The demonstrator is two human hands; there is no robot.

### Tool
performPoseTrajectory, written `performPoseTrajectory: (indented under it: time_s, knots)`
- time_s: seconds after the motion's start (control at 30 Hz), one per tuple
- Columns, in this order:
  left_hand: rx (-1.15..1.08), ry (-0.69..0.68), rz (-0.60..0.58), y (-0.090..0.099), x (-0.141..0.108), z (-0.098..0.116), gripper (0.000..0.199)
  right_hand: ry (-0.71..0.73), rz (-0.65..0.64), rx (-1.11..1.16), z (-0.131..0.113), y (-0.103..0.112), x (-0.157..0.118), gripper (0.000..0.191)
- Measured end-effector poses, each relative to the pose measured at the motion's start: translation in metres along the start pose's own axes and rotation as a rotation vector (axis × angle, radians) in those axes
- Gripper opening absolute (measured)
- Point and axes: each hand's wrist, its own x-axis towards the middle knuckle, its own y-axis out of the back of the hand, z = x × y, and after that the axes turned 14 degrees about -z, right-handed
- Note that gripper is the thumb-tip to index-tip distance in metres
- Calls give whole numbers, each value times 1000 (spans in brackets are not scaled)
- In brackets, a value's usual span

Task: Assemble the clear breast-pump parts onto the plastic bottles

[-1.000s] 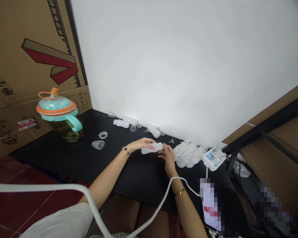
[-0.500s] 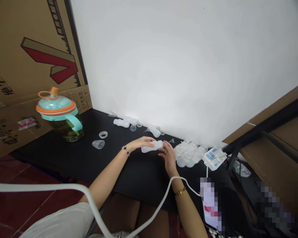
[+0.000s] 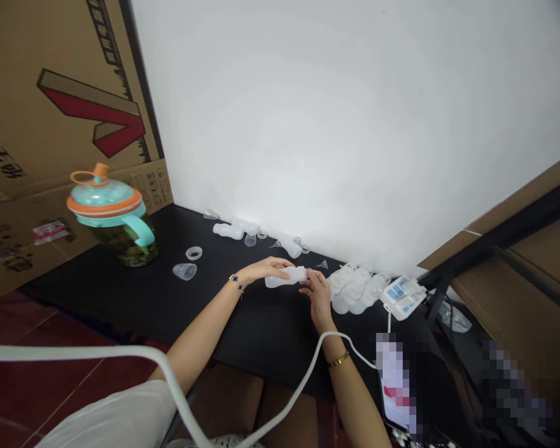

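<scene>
My left hand (image 3: 267, 269) is wrapped round a translucent white bottle (image 3: 282, 277), which lies on its side above the black table with its neck to the right. At the neck, the fingertips of my right hand (image 3: 318, 291) pinch a small clear part (image 3: 308, 274), mostly hidden by the fingers. Just right of my right hand lies a cluster of several white bottles with clear tops (image 3: 354, 291). A clear funnel-like piece (image 3: 323, 264) rests behind it. Behind my left hand is another white bottle (image 3: 289, 246).
On the black table (image 3: 168, 311) are a clear cap (image 3: 185, 271), a ring (image 3: 194, 253), more bottles (image 3: 228, 231) and a large jug (image 3: 116, 218). A power strip (image 3: 404, 297) and a phone (image 3: 394, 392) sit at right. A white cable (image 3: 303, 386) crosses in front.
The fingers of my right hand have closed in slightly at the bottle's neck. My left hand and the bottle have hardly moved.
</scene>
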Motion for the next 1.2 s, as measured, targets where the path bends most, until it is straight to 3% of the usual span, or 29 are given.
performPoseTrajectory:
  time_s: [0.33,0.63,1.2]
  knots:
    - [30,-8,-7,1,1,-1,59,8,5,-17,1,-2,0,38]
    - [-43,-11,16,-4,-2,8,58,34,-96,-6,-3,-1,-3,37]
    - [0,-17,-18,-3,-3,7,55,42,-37,-33,-2,-3,-3,28]
